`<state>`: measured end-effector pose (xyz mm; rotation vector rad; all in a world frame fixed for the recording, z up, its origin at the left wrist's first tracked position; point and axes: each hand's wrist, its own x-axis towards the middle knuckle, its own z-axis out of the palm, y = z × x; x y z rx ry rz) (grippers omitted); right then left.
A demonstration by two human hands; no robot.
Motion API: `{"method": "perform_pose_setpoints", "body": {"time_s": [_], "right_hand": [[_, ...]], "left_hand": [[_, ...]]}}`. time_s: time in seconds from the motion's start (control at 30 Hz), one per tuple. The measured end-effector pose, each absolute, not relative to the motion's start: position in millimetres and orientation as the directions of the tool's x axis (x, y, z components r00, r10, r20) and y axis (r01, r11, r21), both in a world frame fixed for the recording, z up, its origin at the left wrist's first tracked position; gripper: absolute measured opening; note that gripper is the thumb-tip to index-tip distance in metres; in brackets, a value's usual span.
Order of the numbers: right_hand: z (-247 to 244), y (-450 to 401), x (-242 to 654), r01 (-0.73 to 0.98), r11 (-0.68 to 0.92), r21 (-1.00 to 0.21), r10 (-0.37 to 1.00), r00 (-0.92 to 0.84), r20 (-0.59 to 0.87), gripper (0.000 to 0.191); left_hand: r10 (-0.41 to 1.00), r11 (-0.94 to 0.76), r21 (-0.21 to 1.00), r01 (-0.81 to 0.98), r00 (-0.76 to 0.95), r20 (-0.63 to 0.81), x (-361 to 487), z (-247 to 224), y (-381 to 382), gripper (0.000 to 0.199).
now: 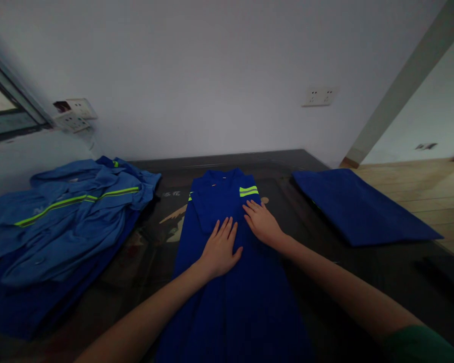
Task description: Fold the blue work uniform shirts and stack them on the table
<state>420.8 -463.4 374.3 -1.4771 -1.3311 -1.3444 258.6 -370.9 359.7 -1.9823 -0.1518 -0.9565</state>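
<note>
A dark blue work coverall (227, 297) lies lengthwise on the dark table, its collar at the far end and its lower part running out of view towards me. Its sleeves are folded in over the body, and yellow-green reflective bands show at both sides near the top. My left hand (220, 249) rests flat on the middle of the garment, fingers stretched forward. On the right edge, just below the reflective band, my right hand (262, 222) lies flat with fingers a little apart. Neither hand grips the cloth.
Crumpled lighter blue workwear (87, 217) with a reflective stripe is heaped on the left of the table (280, 164). A folded blue garment (363, 206) lies at the right edge. Behind stands a white wall with a socket plate (320, 96); more sockets (73, 116) are at the left.
</note>
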Motion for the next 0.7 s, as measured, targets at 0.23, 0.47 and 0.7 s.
{"method": "perform_pose_setpoints", "body": {"time_s": [0.23,0.47,0.7], "right_hand": [[443,-417,418,0.979,-0.200,-0.025,0.238,0.074,0.968,0.056],[487,-407,469,0.959,-0.264,-0.106,0.103,0.137,0.985,0.050],[497,-410,472,0.972,-0.222,-0.070,0.034,0.079,0.996,0.045]], "left_hand": [[-0.181,-0.658,-0.612,0.440,0.696,0.695,258,361,-375,0.073],[-0.154,-0.682,-0.587,0.437,0.698,0.699,256,361,-375,0.069],[-0.132,-0.691,-0.580,0.431,0.714,0.688,255,363,-379,0.070]]}}
